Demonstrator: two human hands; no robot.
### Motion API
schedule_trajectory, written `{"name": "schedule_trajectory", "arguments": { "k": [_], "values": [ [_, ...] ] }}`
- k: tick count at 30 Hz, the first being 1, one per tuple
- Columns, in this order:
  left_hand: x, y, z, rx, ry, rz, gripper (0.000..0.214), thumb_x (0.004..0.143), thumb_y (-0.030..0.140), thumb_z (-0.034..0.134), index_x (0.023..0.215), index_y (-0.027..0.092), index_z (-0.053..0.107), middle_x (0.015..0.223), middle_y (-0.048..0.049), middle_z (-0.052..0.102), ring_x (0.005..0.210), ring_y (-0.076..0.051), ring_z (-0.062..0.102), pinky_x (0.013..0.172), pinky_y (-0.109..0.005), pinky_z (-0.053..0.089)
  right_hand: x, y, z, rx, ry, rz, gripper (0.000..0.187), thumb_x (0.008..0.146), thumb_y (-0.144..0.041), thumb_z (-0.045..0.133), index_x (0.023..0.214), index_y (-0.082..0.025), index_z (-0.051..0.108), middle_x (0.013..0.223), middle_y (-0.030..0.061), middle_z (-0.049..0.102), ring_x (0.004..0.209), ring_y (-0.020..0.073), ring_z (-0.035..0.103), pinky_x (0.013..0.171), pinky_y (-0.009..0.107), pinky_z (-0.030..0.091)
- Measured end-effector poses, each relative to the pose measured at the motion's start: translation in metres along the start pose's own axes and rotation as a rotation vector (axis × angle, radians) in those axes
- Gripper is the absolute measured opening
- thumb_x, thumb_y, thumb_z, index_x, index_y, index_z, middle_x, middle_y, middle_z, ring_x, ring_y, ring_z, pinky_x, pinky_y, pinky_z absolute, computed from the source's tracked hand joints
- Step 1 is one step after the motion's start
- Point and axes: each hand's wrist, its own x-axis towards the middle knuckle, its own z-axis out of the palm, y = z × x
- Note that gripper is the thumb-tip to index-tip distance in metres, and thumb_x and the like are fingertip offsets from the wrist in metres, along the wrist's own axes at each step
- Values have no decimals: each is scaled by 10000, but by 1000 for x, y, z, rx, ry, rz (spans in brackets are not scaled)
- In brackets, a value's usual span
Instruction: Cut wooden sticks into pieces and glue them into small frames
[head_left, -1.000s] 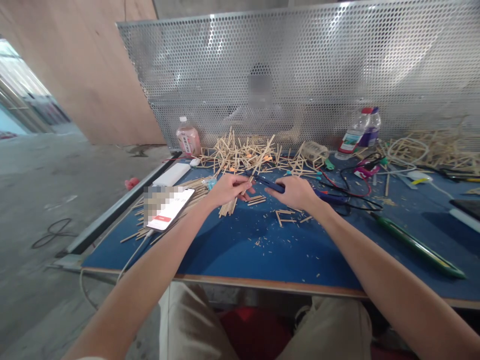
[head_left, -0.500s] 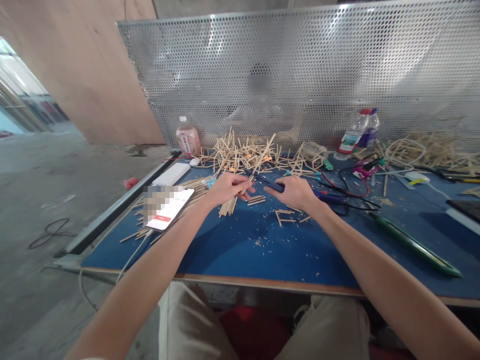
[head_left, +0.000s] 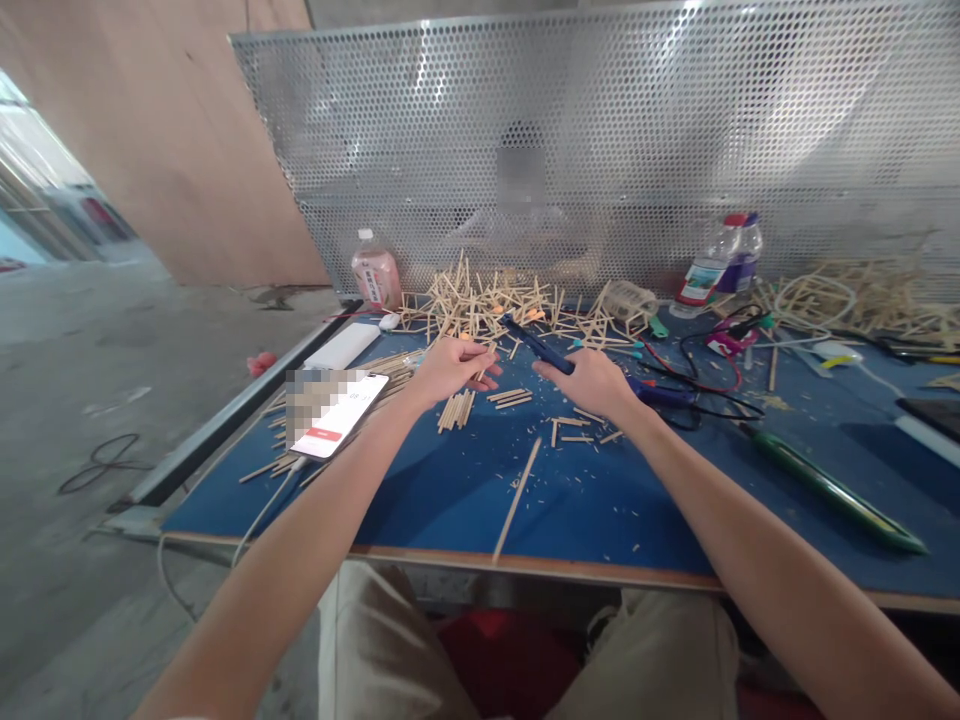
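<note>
My right hand [head_left: 592, 384] grips a dark blue cutter tool [head_left: 536, 343] whose tip points up and left. My left hand [head_left: 450, 366] is closed on a short piece of thin wooden stick beside the tool's tip. A long wooden stick [head_left: 517, 498] lies on the blue table [head_left: 450, 500], reaching toward the front edge. A small bundle of cut sticks [head_left: 456, 410] rests below my left hand, and short cut pieces [head_left: 574, 430] lie under my right wrist.
A phone [head_left: 334, 412] lies on a stick pile at the left, with a white box [head_left: 341, 348] behind it. Glued stick frames [head_left: 480, 300], bottles [head_left: 375, 272] [head_left: 720, 258], cables [head_left: 697, 385] and a green tool [head_left: 832, 490] sit before the perforated metal panel [head_left: 600, 140].
A long stick now lies on the table toward the front edge. Both hands have lifted a little, and the blue tool's tip has tilted upward.
</note>
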Motion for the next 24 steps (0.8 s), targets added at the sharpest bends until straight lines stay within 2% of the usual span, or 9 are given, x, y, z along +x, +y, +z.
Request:
{"name": "schedule_trajectory", "arguments": {
  "k": [3, 8, 15, 20, 24],
  "values": [
    [5, -8, 4, -6, 35, -20, 372, 842, 468, 662, 1035, 159, 738, 1005, -130, 758, 829, -220, 732, 803, -371, 598, 1, 1, 0, 8, 17, 19, 573, 808, -745, 485, 612, -222, 615, 654, 85, 661, 627, 247, 602, 583, 374, 406],
    [7, -20, 14, 125, 43, 68, 334, 829, 479, 671, 986, 196, 755, 981, -88, 764, 829, -217, 732, 776, -354, 601, 1, 3, 2, 27, 15, 6, 573, 807, -742, 490, 582, -223, 580, 611, 64, 634, 583, 223, 582, 564, 359, 397],
    [6, -18, 19, 170, 27, 61, 306, 777, 446, 720, 934, 188, 767, 830, -89, 765, 753, -224, 721, 704, -361, 589, 0, -1, 9, 22, -10, -25, 596, 798, -759, 483, 563, -216, 556, 601, 57, 609, 581, 208, 561, 548, 343, 359],
    [9, -19, 17, 347, 58, 169, 307, 775, 467, 715, 935, 214, 780, 916, -90, 774, 844, -242, 716, 786, -374, 548, -2, -5, 8, 21, -20, -77, 534, 814, -711, 491, 762, -220, 693, 698, 71, 645, 657, 222, 584, 574, 351, 374],
    [11, -22, 18, 417, 50, 211, 319, 774, 467, 715, 944, 207, 784, 922, -96, 771, 850, -236, 705, 831, -379, 526, -3, -7, 7, 25, -17, -80, 505, 826, -676, 498, 875, -223, 716, 784, 79, 675, 701, 225, 597, 594, 350, 383]
  ]
}}
